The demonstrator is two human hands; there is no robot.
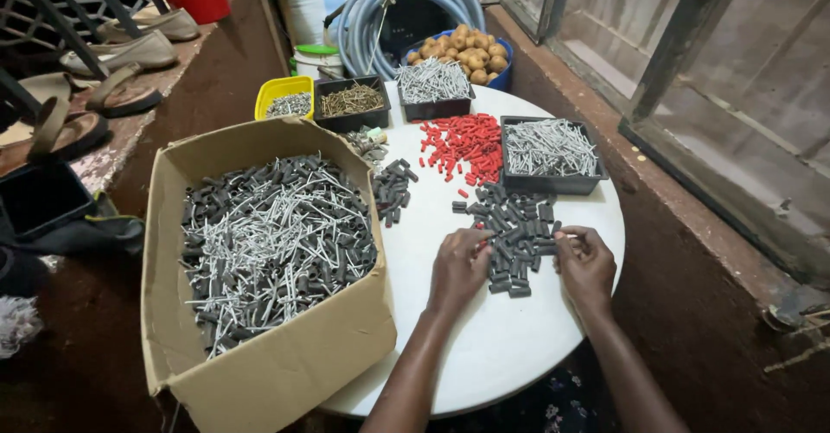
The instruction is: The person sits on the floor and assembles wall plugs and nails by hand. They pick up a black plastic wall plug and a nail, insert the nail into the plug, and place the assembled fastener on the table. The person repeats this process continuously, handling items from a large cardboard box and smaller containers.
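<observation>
Both hands at the dark sleeve pile [512, 238] on the white round counter [484, 347]. Left hand [460, 267] pinching a sleeve at the pile's left edge; right hand [586, 260] pinching one at its right edge. Cardboard box [277, 372] of sleeves and nails to the left, red caps [462, 146] and nail tray [551, 152] behind.

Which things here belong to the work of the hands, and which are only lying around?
In use: left hand, right hand, grey sleeves, tray of nails, cardboard box.

Lying about: sandals, hose coil, potatoes.
</observation>
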